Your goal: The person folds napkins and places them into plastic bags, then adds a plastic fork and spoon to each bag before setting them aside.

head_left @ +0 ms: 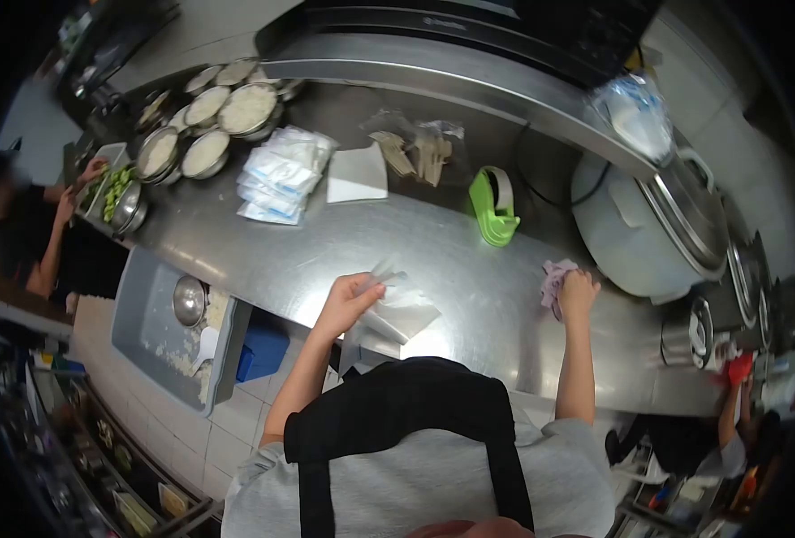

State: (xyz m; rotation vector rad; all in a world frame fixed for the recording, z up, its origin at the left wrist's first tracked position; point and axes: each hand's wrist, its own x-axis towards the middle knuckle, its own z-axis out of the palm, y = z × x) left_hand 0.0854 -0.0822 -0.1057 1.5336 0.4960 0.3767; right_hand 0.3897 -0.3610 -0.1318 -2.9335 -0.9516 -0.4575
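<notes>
**Two hands at work on a steel tabletop**

The person stands at a long steel tabletop (469,269) and reaches over it with both arms. The left hand (351,296) is closed in a pinch, fingers curled onto a clear plastic bag (402,309) that lies at the near edge of the tabletop, just in front of the person's body. The right hand (578,289) is closed in a fist around a crumpled pink cloth (553,276), which it presses onto the tabletop just beside a big white rice cooker (639,233) with a steel lid.

Between the two hands and farther back stands a green tape dispenser (493,211). Left of it lie a white folded sheet (356,175) and a pile of white packets (281,175). Beyond these, at the far left end, is a cluster of round metal bowls of rice (209,121).

Below the tabletop's left edge sits a grey tub (151,336) with a small metal bowl (189,300) inside it.

At the far left, another person (43,242) has both hands at a tray of green vegetables (113,186). What those hands hold is too small to tell.
</notes>
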